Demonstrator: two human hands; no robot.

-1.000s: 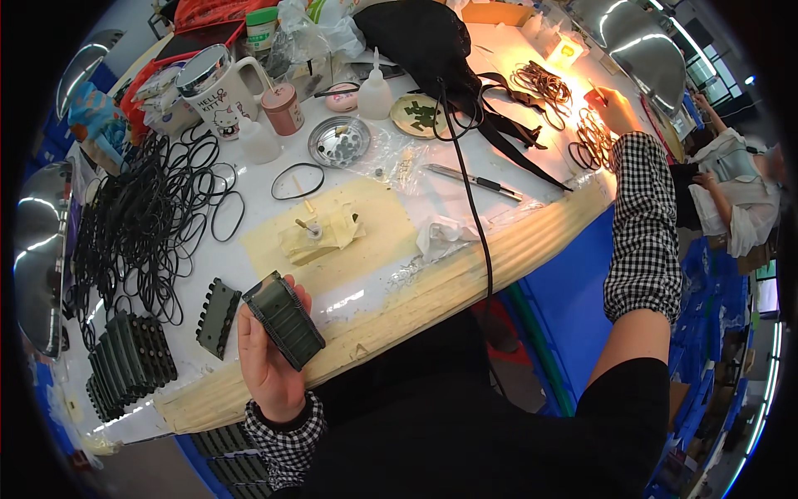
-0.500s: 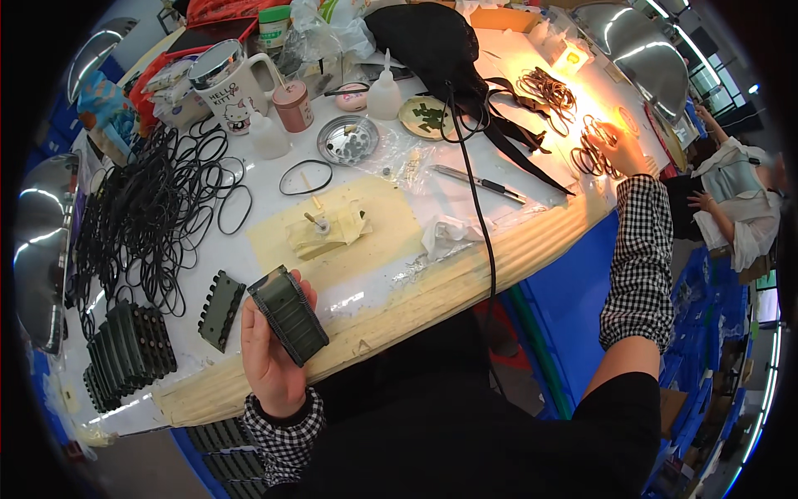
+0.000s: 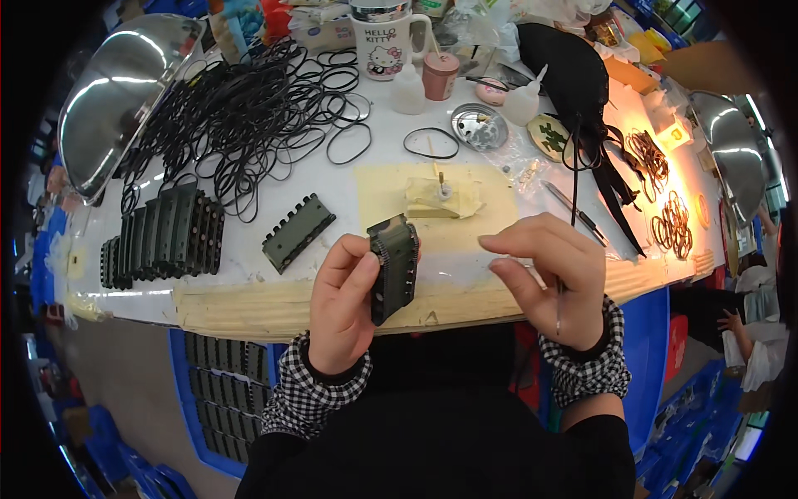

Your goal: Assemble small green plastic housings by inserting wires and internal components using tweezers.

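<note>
In my left hand point(image 3: 342, 312) is a dark green ribbed block point(image 3: 394, 268), pinched upright between thumb and fingers near the table's front edge. To its right hovers my right hand point(image 3: 553, 279), thumb and forefinger apart with no object visible between them. A thin strand runs across its palm; whether it is gripped I cannot tell. A similar green piece point(image 3: 299, 232) with a toothed edge lies on the table left of the held block. Several more green pieces point(image 3: 166, 233) stand in a row at the left. A yellowish taped block point(image 3: 443, 198) with a short stick rises behind my hands.
A large heap of black rubber bands point(image 3: 233, 125) covers the back left. Looped bands point(image 3: 672, 224) lie under warm light at the right, near a black bag point(image 3: 573, 75). A pen point(image 3: 588, 224), squeeze bottles point(image 3: 408, 90) and a mug point(image 3: 384, 50) stand or lie around. A blue tray point(image 3: 181, 391) holds green pieces below.
My right hand has come back from the looped bands at the far right to beside the held block. The view has swung to the right. My left hand keeps the block, now turned more upright.
</note>
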